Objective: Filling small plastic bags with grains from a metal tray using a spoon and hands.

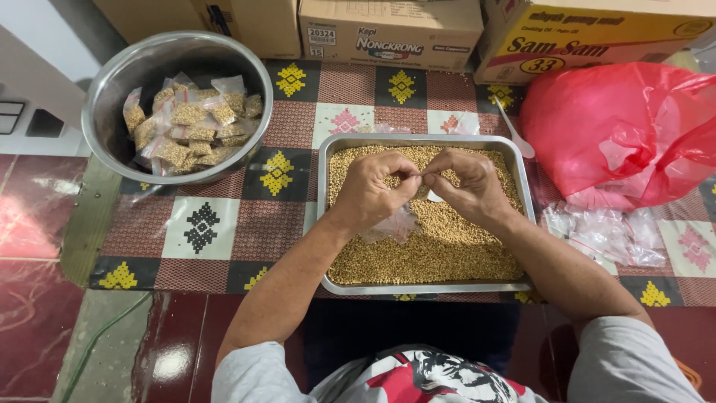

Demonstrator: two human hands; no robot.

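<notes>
A rectangular metal tray [325, 216] filled with small tan grains sits on a patterned mat in front of me. Over it, my left hand [371, 191] and my right hand [467, 183] meet, both pinching the top of a small clear plastic bag [393, 225] that hangs down below my left hand. The bag looks nearly empty. A white spoon bowl [434, 196] peeks out from under my right hand, lying on the grains.
A large steel bowl [112, 82] at the back left holds several filled small bags. A red plastic sack [619, 130] lies at the right, with a pile of empty clear bags [608, 233] below it. Cardboard boxes [391, 30] line the back. A white spoon [513, 133] leans beside the tray.
</notes>
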